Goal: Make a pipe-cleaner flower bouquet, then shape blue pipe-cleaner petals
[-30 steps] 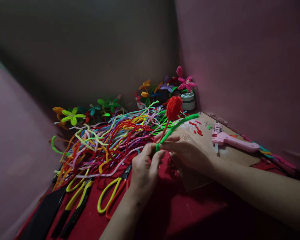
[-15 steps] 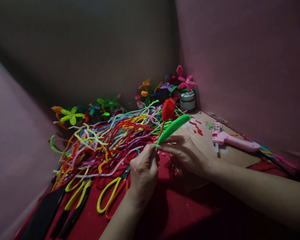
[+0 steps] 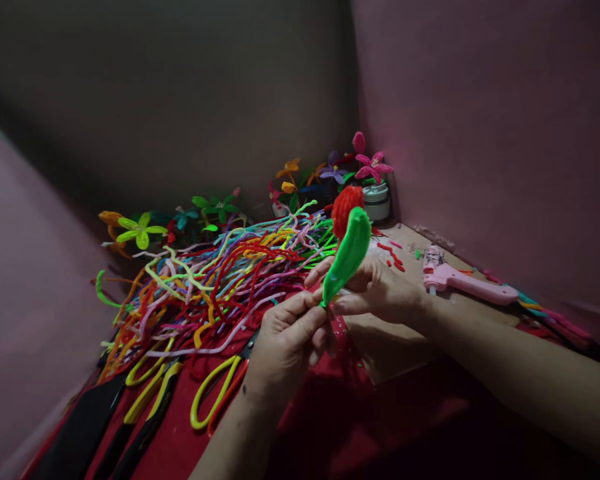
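Note:
A pipe-cleaner flower with a red head stands upright between my hands. Its fuzzy green leaf faces me, covering most of the stem. Low down, my left hand pinches the stem just under the leaf's base. My right hand is closed around the lower leaf from the right, thumb beside its base and fingers behind it; their exact contact is partly hidden. Behind my hands lies a heap of loose pipe cleaners in many colours.
Scissors with yellow and red handles and yellow-black pliers lie left on the red cloth. A pink glue gun rests on brown board at right. Finished flowers line the back, near a grey-white container.
The flower has turned, so the leaf now stands steeper and faces me. The red head has shifted right. My right fingers have moved from the leaf's underside to behind it.

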A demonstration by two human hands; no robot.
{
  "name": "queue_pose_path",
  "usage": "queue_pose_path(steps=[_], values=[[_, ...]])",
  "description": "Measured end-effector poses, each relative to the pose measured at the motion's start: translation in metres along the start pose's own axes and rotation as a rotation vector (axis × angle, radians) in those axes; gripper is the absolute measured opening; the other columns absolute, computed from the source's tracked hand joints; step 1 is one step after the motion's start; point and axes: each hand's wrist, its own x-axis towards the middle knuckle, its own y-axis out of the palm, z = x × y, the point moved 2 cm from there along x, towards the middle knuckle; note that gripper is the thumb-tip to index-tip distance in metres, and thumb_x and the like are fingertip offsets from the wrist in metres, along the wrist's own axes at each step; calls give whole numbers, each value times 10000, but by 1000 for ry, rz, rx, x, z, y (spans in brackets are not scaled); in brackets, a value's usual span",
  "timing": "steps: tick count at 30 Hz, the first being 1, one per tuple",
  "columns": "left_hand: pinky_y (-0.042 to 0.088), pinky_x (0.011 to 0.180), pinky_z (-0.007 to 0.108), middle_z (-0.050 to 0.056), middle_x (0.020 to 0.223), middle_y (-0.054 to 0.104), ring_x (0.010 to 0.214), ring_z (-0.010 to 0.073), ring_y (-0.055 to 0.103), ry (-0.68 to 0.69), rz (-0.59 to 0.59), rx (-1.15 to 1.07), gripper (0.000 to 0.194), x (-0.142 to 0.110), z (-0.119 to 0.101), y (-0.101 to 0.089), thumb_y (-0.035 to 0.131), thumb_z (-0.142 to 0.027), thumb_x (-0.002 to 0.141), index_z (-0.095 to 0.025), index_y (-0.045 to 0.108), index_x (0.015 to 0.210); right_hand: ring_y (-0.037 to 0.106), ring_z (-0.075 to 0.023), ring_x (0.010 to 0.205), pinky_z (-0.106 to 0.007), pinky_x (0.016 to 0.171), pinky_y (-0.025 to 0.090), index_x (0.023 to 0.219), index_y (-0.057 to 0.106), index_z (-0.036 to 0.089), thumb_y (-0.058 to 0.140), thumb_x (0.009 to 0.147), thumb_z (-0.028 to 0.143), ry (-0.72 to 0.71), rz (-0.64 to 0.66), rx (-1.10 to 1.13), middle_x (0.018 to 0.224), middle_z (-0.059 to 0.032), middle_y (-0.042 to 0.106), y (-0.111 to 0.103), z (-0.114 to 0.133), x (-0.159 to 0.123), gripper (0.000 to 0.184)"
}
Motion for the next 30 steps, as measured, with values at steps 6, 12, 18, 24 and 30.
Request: queue_pose_path(steps=[6,12,18,24,30], values=[[406,414,210,-77,419,406,305,13,293,-38,119,-147,106,1,1,3,590,-230,767,-124,601,765,536,-155,929,-363,870,416,858,717,261,707,666,219,5,-9,-58,933,-22,596,-2,2,-1,197],[382,358,194,-80,400,366,274,4,233,-120,272,-289,142,4,9,2,594,-242,760,-117,593,693,513,-171,999,-354,915,379,775,729,212,680,692,195,84,3,71,965,-35,597,2,1,-1,98],[324,345,178,-90,392,342,273,8,210,-163,283,-264,213,8,10,-4,620,-301,739,-131,537,641,539,-150,884,-330,871,395,670,716,209,732,621,192,75,-103,212,879,-13,603,7,-9,0,54],[419,584,242,5,637,596,553,119,534,278,-205,558,154,4,1,-5,545,-313,797,-174,601,834,531,-138,835,-287,773,426,646,707,208,753,587,223,97,-348,264,829,-6,589,11,-17,-1,76],[397,631,253,16,617,596,587,142,539,596,-372,1058,116,1,7,-8,514,-206,795,-194,628,778,524,-130,792,-293,771,425,651,699,186,754,574,342,100,-465,120,820,-14,574,19,-17,-2,182]])
